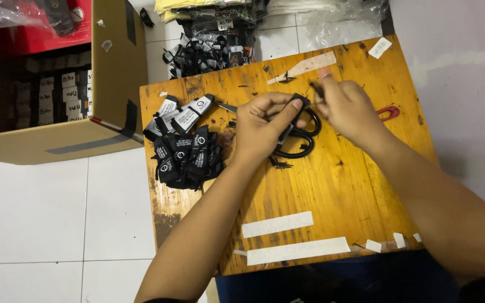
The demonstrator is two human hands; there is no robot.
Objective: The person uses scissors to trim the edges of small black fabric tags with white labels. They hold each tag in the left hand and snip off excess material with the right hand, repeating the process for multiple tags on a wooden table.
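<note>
Scissors [298,134]: black handles lie mid-table [332,191], loops toward your right, blade running left toward the pile of black tags [183,148]. Your left hand [262,126] pinches a small black tag [298,102] above them; your right hand [346,106] pinches closed on its other end. Cardboard box [113,67] stands left; tape strips [296,249] lie near you.

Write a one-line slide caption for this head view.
Left hand and right hand pinch a small black label above black-handled scissors on a wooden table, beside a label pile.
</note>
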